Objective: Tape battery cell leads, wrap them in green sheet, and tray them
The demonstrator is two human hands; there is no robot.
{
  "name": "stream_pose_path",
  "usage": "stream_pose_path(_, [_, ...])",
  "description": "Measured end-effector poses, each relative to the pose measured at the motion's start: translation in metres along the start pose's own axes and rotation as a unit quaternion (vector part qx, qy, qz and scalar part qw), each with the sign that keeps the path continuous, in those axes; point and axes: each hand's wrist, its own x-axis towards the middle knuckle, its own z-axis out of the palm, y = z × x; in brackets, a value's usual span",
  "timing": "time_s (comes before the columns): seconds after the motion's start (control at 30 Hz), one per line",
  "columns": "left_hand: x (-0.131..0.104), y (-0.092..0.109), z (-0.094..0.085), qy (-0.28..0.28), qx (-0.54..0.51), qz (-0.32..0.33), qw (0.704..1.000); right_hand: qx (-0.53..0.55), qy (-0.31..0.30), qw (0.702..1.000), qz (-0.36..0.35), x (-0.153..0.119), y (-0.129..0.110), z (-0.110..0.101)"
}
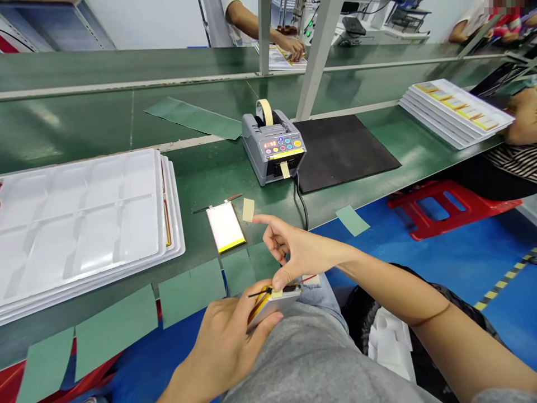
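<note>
My left hand (229, 336) is closed around a flat pouch battery cell (271, 308), its wired end turned up, with a black and a red lead sticking out. The thumb of my right hand (293, 246) presses on that wired end, at a small yellowish tape piece. Its index finger is stretched out and the other fingers are curled. Right at the index fingertip is a strip of cream tape (248, 210); whether it sticks to the finger I cannot tell. Another pouch cell (225, 225) lies on the green bench (197, 179), leads pointing away from me.
A grey tape dispenser (274, 148) with a tape tab stands beside a black mat (348, 151). White trays (84, 212) are stacked at left; more trays (457, 112) at right. Green sheets (191, 288) hang along the front edge. A co-worker's hand (293, 47) is across the bench.
</note>
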Motion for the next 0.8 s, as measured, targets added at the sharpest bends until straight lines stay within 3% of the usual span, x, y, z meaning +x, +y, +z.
stream_pose_path(0.1, [0.004,0.001,-0.013,-0.061,-0.121,-0.114,0.984,-0.002,0.051,0.998,-0.039,0.0,-0.008,-0.011])
stream_pose_path(0.17, [0.008,-0.002,-0.022,-0.097,-0.242,-0.173,0.95,-0.004,0.072,0.994,-0.078,-0.004,-0.019,-0.02])
stream_pose_path(0.27, [0.013,-0.008,-0.031,-0.118,-0.369,-0.209,0.898,-0.057,-0.022,0.996,-0.072,-0.014,-0.031,-0.031])
stream_pose_path(0.33, [0.014,-0.009,-0.033,-0.129,-0.387,-0.22,0.886,-0.118,-0.116,0.984,-0.06,-0.018,-0.032,-0.032])
stream_pose_path(0.4, [0.015,-0.008,-0.034,-0.151,-0.384,-0.225,0.883,-0.177,-0.164,0.968,-0.073,-0.018,-0.03,-0.03])
stream_pose_path(0.6, [0.016,-0.004,-0.036,-0.205,-0.39,-0.234,0.867,-0.286,-0.188,0.935,-0.09,-0.009,-0.027,-0.023])
stream_pose_path(0.8, [0.012,-0.01,-0.032,-0.185,-0.386,-0.195,0.882,-0.305,-0.193,0.928,-0.089,-0.006,-0.025,-0.021])
